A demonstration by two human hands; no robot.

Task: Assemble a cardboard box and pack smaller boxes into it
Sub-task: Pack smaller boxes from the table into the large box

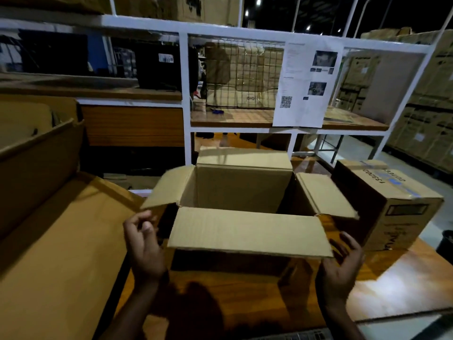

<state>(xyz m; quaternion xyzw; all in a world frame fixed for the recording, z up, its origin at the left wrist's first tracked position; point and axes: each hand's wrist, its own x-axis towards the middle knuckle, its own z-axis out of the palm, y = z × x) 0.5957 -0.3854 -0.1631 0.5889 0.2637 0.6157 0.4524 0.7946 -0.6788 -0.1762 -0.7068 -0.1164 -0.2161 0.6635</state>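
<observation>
On the glossy orange-brown wooden table (pixel 382 298), at the centre of the view, stands an open brown corrugated cardboard box (pixel 245 192) with all four top flaps spread outward. Its near long flap (pixel 248 231) juts toward the person at 6 o'clock, roughly level, and the far flap rises at 12 o'clock.

Just off the flap's left end, at about 8 o'clock from the box, the left hand (pixel 144 244) is loosely curled, fingers half bent and holding nothing; it looks just clear of the cardboard. At 4 o'clock the right hand (pixel 343 263) is spread, palm turned inward, its fingertips at the flap's near right corner; whether they touch it cannot be told. Neither hand grips the box.

At 3 o'clock, near the open box, sits a closed brown printed carton sealed with blue tape (pixel 392 204). At 9 o'clock lies a large flat brown cardboard sheet (pixel 61 253). Behind, at 12 o'clock, a white metal shelving frame (pixel 186 94) carries a white printed paper sheet with a QR code (pixel 306 82).
</observation>
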